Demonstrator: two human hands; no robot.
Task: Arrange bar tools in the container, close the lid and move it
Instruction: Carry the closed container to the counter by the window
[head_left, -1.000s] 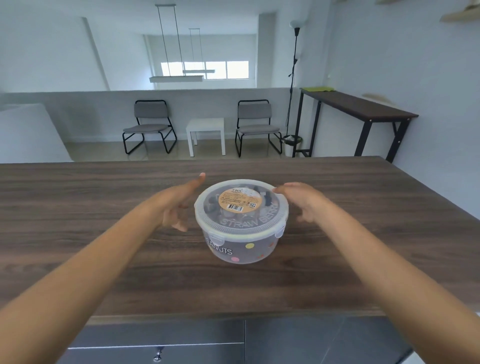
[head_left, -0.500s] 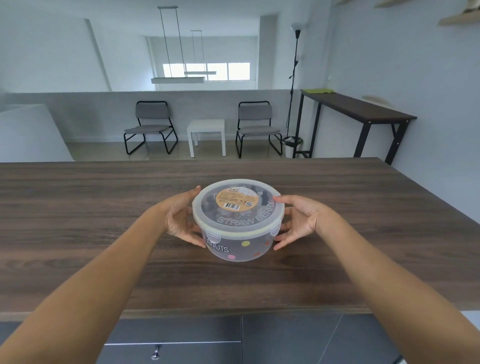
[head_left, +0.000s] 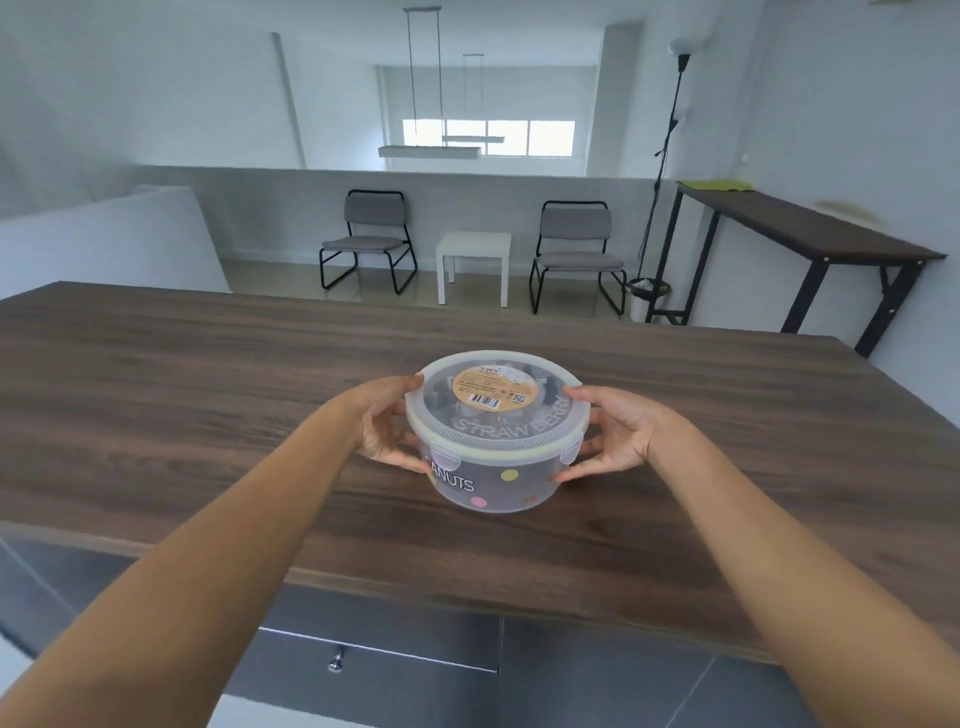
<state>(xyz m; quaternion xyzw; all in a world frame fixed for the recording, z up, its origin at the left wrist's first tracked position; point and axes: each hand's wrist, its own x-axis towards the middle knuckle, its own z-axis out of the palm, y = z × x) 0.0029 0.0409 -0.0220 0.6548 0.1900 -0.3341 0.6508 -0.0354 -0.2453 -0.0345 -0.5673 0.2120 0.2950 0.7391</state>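
A round clear plastic container (head_left: 493, 480) with coloured dots and printed words is in the middle of the dark wooden table (head_left: 208, 405). Its lid (head_left: 498, 410) is on, with an orange label at the centre, and the side clips look snapped down. Dark bar tools show dimly through the lid. My left hand (head_left: 387, 428) grips the container's left side and my right hand (head_left: 615, 434) grips its right side. Whether the base touches the tabletop I cannot tell.
The table's near edge (head_left: 467, 587) runs below my forearms, with grey drawers (head_left: 395, 654) under it. Beyond the table stand two chairs (head_left: 371, 239), a small white side table (head_left: 474, 262) and a tall dark desk (head_left: 800, 234) by the right wall.
My hands went from open beside the lid to gripping the container's two sides. The view has tilted and the container now sits a little further right in it.
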